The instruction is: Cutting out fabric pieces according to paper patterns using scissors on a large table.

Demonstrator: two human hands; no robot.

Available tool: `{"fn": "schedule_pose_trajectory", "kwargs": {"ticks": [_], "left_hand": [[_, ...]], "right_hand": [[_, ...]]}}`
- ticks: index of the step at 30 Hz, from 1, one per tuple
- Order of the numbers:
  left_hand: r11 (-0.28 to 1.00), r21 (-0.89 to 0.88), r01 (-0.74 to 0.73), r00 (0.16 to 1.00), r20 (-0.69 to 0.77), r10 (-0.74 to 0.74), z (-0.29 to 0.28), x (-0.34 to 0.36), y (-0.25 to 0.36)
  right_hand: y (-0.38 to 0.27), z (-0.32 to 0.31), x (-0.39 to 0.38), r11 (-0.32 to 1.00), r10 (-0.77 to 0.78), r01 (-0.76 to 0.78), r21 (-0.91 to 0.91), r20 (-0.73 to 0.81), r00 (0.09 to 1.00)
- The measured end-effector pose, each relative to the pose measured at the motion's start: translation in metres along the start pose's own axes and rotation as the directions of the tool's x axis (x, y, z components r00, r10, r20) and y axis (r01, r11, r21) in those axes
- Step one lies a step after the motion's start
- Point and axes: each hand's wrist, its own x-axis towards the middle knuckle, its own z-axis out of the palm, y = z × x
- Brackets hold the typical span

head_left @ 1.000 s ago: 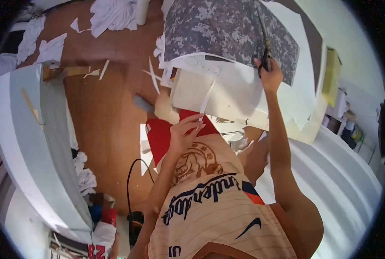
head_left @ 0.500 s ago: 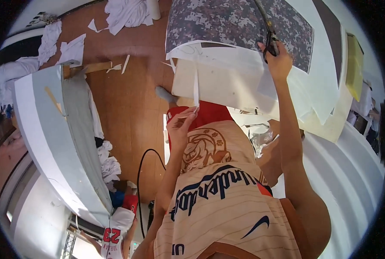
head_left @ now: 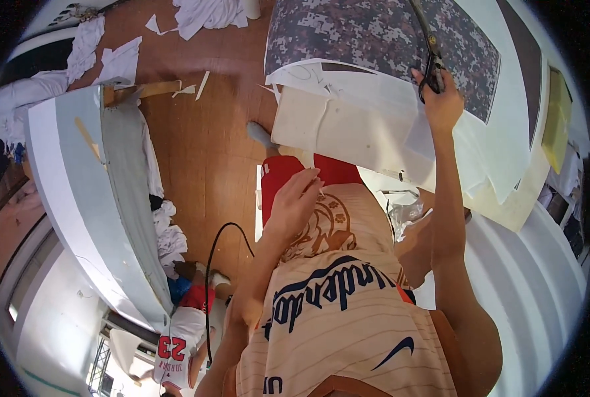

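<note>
- The right hand (head_left: 441, 106) is raised and closed around the dark handles of a pair of scissors (head_left: 429, 49), whose blades run up and away from the hand across the camouflage-patterned sheet (head_left: 374, 40).
- The camouflage-patterned sheet lies on the white worktable (head_left: 520, 99), spread toward its far edge, and the scissors cross its right part.
- Just below the patterned sheet, nearer the person, lies a white sheet (head_left: 348, 86) with faint drawn lines, and under that a cream foam board (head_left: 335, 132) whose near edge hangs over the table's near edge above the person's lap.
- The left hand (head_left: 295, 202) is open, fingers loosely spread and pointing toward the board; it holds nothing and hovers over the red shorts (head_left: 278, 172), just short of the board's near edge. Whether it touches the shorts cannot be told.
- A yellow sheet (head_left: 556, 112) sits at the right edge of the worktable, well apart from both hands.
- A crumpled piece of clear film (head_left: 404, 212) lies beside the person's right thigh, under the table's near edge.
- To the person's left stands a long grey and white panel (head_left: 76, 198), tilted, on the brown wooden floor (head_left: 209, 132).
- White paper scraps (head_left: 202, 13) are scattered on the floor beyond the panel, near the far side.
- A black cable (head_left: 212, 264) loops across the floor beside the left forearm.
</note>
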Motion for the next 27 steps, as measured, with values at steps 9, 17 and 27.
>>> {"fn": "schedule_pose_trajectory", "kwargs": {"ticks": [9,17,27], "left_hand": [[0.999,-0.028,0.039,0.995,0.089,-0.036,-0.008,-0.001,0.006],[0.999,-0.03,0.017,0.991,0.134,-0.013,0.002,-0.007,0.008],[0.998,-0.017,0.065,0.998,-0.016,-0.065,-0.022,0.01,-0.008]], "right_hand": [[0.0,0.003,0.0,0.997,-0.064,0.062,-0.036,-0.066,0.996],[0.0,-0.005,0.003,0.998,-0.052,0.05,-0.034,-0.057,0.997],[-0.008,-0.004,0.01,0.994,-0.099,0.1,0.035,-0.031,0.995]]}}
